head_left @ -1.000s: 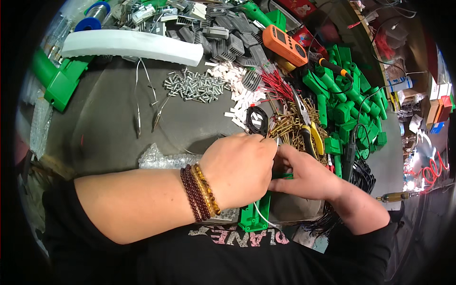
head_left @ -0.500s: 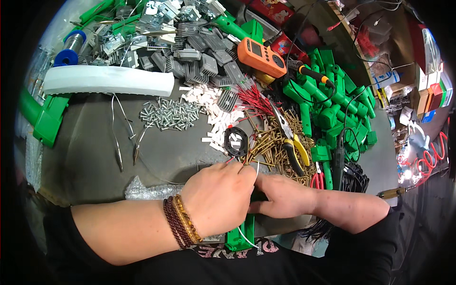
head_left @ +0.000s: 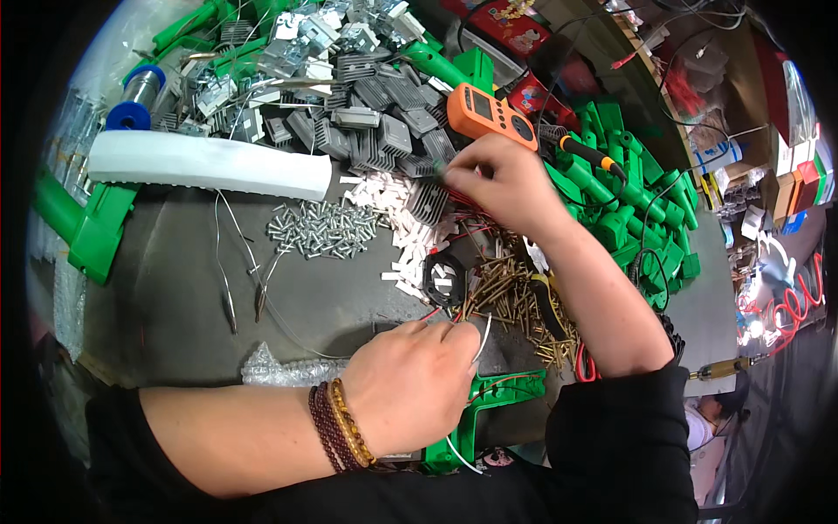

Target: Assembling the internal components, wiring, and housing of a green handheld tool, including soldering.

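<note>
My left hand [head_left: 415,384] is closed over a green plastic housing [head_left: 506,389], an open hollow shell close to my body. A white wire [head_left: 464,456] comes out from beneath this hand, and a red wire shows past its knuckles. The undersides of the left fingers are hidden. Farther away, my right hand [head_left: 502,183] has its thumb and fingertips pinched together above the red wires [head_left: 467,210], beside the grey finned heat sinks [head_left: 428,203]. Whatever is between those fingertips is too small and dark to make out.
White ceramic pieces [head_left: 406,262], silver screws [head_left: 323,229] and brass-coloured screws [head_left: 502,284] lie in heaps. An orange multimeter [head_left: 491,118] lies near a pile of green housings [head_left: 628,210]. Left stand a white foam strip [head_left: 209,166] and a solder spool [head_left: 135,100]. Bubble wrap [head_left: 284,365] lies nearby.
My right hand has left the housing near my left hand and reached forward to the red wires and heat sinks. More of the green housing shows. My left hand has barely moved.
</note>
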`<state>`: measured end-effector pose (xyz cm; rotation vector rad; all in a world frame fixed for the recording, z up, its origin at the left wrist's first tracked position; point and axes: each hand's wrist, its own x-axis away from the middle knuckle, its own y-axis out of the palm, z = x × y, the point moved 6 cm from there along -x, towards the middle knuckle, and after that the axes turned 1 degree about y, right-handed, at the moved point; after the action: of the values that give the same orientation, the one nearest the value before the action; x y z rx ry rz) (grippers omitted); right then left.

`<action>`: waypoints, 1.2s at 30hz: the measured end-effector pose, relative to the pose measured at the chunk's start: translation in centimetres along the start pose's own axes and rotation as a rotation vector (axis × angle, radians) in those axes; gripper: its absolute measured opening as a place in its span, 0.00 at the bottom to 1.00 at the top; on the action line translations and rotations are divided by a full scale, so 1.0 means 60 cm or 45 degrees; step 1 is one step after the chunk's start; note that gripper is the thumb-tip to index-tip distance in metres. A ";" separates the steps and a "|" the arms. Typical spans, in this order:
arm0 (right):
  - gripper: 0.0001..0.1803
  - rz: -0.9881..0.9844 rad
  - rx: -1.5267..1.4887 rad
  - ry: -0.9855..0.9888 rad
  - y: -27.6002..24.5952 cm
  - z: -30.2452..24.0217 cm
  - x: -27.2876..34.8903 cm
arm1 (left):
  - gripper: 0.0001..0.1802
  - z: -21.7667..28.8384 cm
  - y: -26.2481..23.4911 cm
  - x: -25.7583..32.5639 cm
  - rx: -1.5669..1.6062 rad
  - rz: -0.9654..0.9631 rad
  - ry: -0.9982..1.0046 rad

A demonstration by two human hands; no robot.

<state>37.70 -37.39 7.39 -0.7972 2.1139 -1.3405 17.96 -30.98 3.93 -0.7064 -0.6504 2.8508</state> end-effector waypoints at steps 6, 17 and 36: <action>0.04 0.022 -0.724 0.063 -0.082 -0.074 0.138 | 0.09 -0.028 -0.003 0.008 0.107 -0.019 -0.282; 0.11 -0.473 0.650 -0.712 0.011 -0.182 0.285 | 0.09 -0.033 0.002 0.003 0.244 0.000 -0.281; 0.21 -0.899 -0.199 0.571 0.038 -0.081 0.245 | 0.08 -0.026 0.005 0.005 0.157 -0.010 -0.282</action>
<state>23.61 -44.03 5.59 -1.5283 2.4038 -1.8561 18.45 -30.61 2.41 -0.3722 -0.4966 2.9566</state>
